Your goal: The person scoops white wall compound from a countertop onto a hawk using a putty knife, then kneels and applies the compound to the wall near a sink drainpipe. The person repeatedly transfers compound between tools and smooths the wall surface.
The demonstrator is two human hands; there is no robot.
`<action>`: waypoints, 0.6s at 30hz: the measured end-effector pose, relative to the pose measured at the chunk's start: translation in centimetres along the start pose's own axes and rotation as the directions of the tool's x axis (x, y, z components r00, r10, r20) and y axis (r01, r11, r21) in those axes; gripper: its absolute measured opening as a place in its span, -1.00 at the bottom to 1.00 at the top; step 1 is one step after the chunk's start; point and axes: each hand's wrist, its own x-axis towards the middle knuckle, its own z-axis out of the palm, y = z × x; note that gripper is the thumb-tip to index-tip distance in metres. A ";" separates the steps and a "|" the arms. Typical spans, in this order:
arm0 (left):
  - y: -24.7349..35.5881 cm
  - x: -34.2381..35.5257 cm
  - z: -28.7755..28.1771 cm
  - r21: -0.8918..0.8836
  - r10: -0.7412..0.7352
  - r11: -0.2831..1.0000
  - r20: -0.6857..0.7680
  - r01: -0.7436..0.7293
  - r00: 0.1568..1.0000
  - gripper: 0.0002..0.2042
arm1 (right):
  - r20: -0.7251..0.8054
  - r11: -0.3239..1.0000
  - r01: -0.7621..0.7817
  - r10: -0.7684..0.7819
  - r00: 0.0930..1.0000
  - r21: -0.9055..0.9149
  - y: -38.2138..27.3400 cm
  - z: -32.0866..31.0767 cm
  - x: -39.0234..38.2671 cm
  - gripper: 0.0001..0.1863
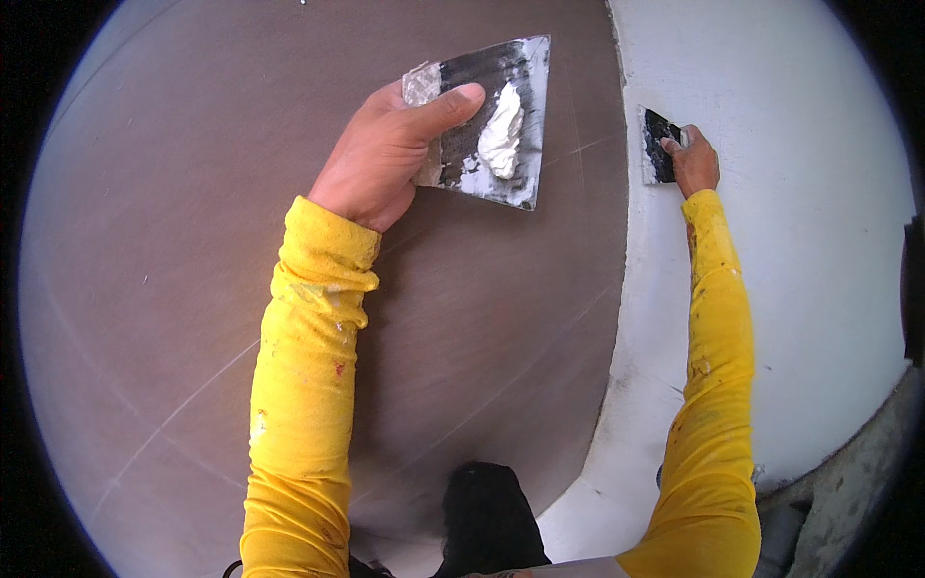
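My left hand [385, 149] is closed on the taped edge of a wide flat putty knife [487, 82], thumb on top. A lump of white putty [502, 135] sits on the dark, smeared blade, which is held up over the brown surface. Farther right, my right hand [696, 162] grips a smaller dark putty knife [659, 144]. Its pale blade edge lies against the white wall [800, 193], close to the border with the brown surface. Whether that edge is pressed on the wall or just off it I cannot tell.
The brown surface [173, 241] fills the left and middle and carries thin pale lines. A rough edge [617, 318] parts it from the white wall. Low in the middle shows dark-clothed leg [489, 520]. Grey rough concrete [848, 482] lies at the lower right.
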 end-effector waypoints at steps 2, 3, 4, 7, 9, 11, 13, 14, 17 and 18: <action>0.0 -0.2 -0.1 0.018 0.006 1.000 0.002 -0.006 1.000 -0.75 | -0.014 0.990 -0.037 0.036 0.999 -0.133 -0.1 1.1 0.3 -0.60; -0.1 -0.3 -0.2 0.014 -0.001 1.000 -0.008 0.001 1.000 -0.75 | -0.013 0.978 0.005 -0.008 1.000 -0.207 -0.2 1.1 0.7 -0.65; 0.0 -0.3 -0.3 0.013 -0.004 1.000 -0.014 0.004 1.000 -0.75 | 0.004 0.964 0.064 -0.065 0.998 -0.260 -0.2 0.9 1.2 -0.65; -0.1 -0.5 -0.6 0.001 -0.027 1.000 -0.028 0.027 0.999 -0.75 | 0.038 0.903 0.170 -0.169 0.985 -0.393 -0.3 -1.4 1.8 -0.67; -0.2 -0.4 -0.7 0.011 -0.041 0.999 -0.027 0.041 0.999 -0.75 | -0.091 0.946 0.083 -0.117 0.989 -0.312 0.4 -4.2 1.0 -0.66; -0.3 -0.3 -0.7 0.037 -0.031 0.999 -0.041 0.032 0.999 -0.74 | -0.069 0.962 0.117 -0.138 0.988 -0.245 1.0 -6.5 -0.2 -0.68; -0.2 -0.4 -0.7 0.018 -0.022 1.000 -0.023 0.022 1.000 -0.74 | 0.109 0.955 0.247 -0.231 0.967 -0.167 1.4 -7.4 -1.7 -0.69; -0.4 -0.5 -0.6 0.011 -0.028 1.000 -0.021 0.028 0.999 -0.74 | 0.246 0.926 0.336 -0.291 0.925 -0.170 1.5 -7.1 -2.1 -0.78; -0.3 -0.6 -0.6 0.019 -0.031 0.999 -0.035 0.031 0.999 -0.74 | 0.489 0.732 0.596 -0.408 0.771 -0.330 0.7 -4.1 -1.8 -0.84; -0.3 -0.7 -0.6 0.012 -0.028 1.000 -0.024 0.028 0.999 -0.75 | 0.522 0.700 0.609 -0.385 0.761 -0.373 0.1 -2.6 -1.1 -0.85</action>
